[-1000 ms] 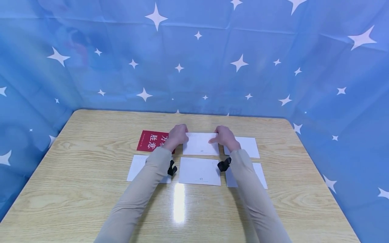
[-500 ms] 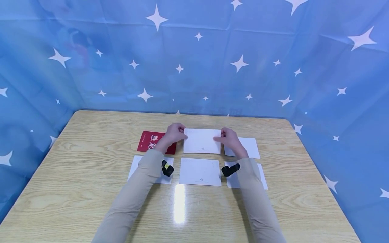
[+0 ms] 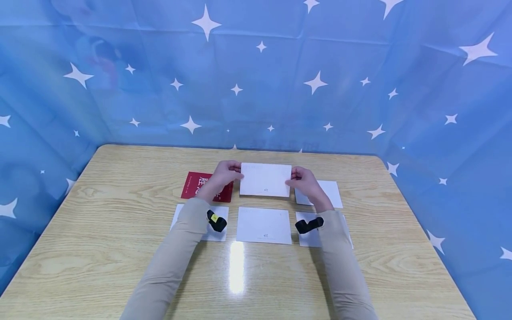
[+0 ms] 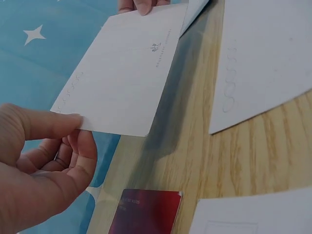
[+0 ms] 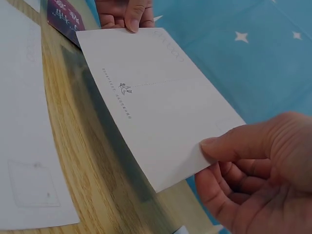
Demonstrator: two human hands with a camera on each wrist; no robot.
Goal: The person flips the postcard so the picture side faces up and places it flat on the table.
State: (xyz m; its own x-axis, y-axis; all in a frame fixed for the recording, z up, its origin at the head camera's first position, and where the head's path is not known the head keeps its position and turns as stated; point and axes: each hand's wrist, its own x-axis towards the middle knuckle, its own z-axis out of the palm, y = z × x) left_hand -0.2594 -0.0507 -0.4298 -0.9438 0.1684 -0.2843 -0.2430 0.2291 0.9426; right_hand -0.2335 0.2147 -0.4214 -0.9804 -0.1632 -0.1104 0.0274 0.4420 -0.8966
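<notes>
A white postcard [image 3: 266, 179] is held above the table, its printed back with a small bird drawing facing up. My left hand [image 3: 225, 174] pinches its left short edge between thumb and fingers. At the opposite short edge my right hand [image 3: 306, 181] pinches it the same way. Both wrist views show the postcard [image 4: 122, 73] raised, its shadow falling on the wood below. Partly behind my left wrist lies a red card [image 3: 194, 184] with white characters. Another white postcard [image 3: 264, 225] lies flat just in front of the held one.
More white postcards lie flat at the right, a back one [image 3: 331, 192] and a front one [image 3: 308, 238] partly under my forearm. At front left, another postcard [image 3: 216, 233] is partly covered by my left arm. A blue star-patterned curtain [image 3: 256, 66] hangs behind the wooden table [image 3: 100, 231].
The middle back postcard has been lifted off the table and tilted up, its far edge moving away. Both hands shifted outward to its short edges.
</notes>
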